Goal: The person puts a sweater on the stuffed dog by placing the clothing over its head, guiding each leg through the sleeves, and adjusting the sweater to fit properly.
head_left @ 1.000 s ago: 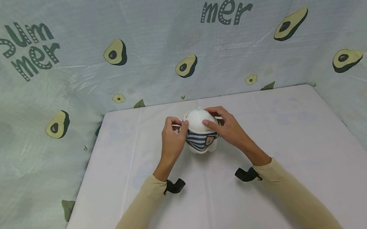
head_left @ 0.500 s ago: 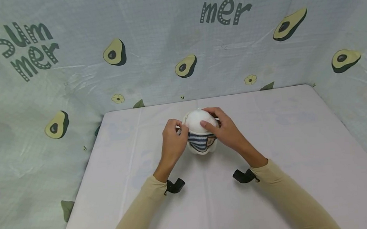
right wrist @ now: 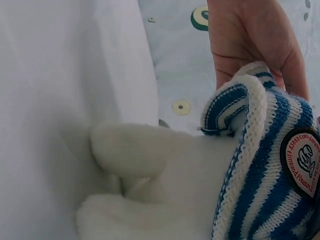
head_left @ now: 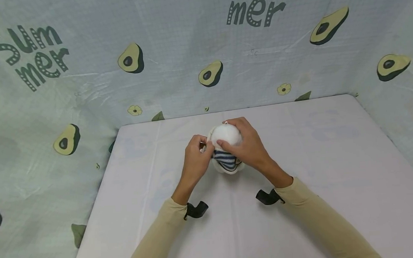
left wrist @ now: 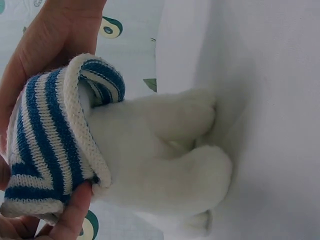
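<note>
A white plush toy [head_left: 226, 135] stands near the middle of the table, wearing a blue-and-white striped knit sweater [head_left: 225, 159]. My left hand [head_left: 195, 160] pinches the sweater at the toy's left side; in the left wrist view its thumb [left wrist: 75, 212] presses the hem. Across the toy's rounded white top, my right hand [head_left: 247, 148] grips, with the thumb in front and fingers behind. Some fingertips are hidden by the toy. Stubby white legs [left wrist: 190, 175] touch the table. An oval patch [right wrist: 301, 161] shows on the sweater in the right wrist view.
A white cloth covers the table [head_left: 298, 139]. Behind it hangs a pale curtain [head_left: 176, 84] printed with avocados, flowers and lettering. Black wrist mounts [head_left: 196, 210] sit at both beige sleeves [head_left: 156, 237].
My right hand has shifted left over the toy's top, covering more of the patch side. The left hand keeps its pinch and has moved slightly. The toy has turned a little.
</note>
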### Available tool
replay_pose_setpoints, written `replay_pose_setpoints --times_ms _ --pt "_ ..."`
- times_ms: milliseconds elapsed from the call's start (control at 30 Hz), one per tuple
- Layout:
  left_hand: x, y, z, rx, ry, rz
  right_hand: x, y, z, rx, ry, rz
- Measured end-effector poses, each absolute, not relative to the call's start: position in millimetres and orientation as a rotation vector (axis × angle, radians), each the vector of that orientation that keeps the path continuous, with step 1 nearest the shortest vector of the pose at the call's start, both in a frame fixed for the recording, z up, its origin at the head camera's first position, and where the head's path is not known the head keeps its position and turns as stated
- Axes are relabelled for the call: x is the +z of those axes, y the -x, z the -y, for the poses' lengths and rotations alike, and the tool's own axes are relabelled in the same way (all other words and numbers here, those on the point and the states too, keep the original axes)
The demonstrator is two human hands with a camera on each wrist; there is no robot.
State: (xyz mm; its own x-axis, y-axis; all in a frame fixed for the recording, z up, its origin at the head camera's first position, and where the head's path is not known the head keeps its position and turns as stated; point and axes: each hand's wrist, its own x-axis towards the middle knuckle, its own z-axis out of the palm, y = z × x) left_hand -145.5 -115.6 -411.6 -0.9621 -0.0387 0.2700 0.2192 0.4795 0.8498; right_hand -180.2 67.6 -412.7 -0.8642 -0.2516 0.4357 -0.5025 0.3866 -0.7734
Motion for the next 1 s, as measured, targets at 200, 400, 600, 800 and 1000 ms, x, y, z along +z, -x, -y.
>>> replay_pose_setpoints --times_ms 200,400,600,800,1000 --pt "-411 144 117 -1.497 0.052 2.565 -415 180 -69 1.463 -0.661 2.371" --pt "-415 145 120 -1.880 -0.069 2.576 -418 181 -71 1.480 -0.651 2.343" --pt "-427 146 122 -2.218 -0.144 2.507 -419 181 -70 1.493 -0.640 2.339" --pt "-429 144 124 -2.240 -0.115 2.441 -412 181 -78 1.520 -0.668 2.456" --pt "-428 141 131 -2.288 -0.079 2.351 -406 182 -103 1.763 -0.606 2.582"
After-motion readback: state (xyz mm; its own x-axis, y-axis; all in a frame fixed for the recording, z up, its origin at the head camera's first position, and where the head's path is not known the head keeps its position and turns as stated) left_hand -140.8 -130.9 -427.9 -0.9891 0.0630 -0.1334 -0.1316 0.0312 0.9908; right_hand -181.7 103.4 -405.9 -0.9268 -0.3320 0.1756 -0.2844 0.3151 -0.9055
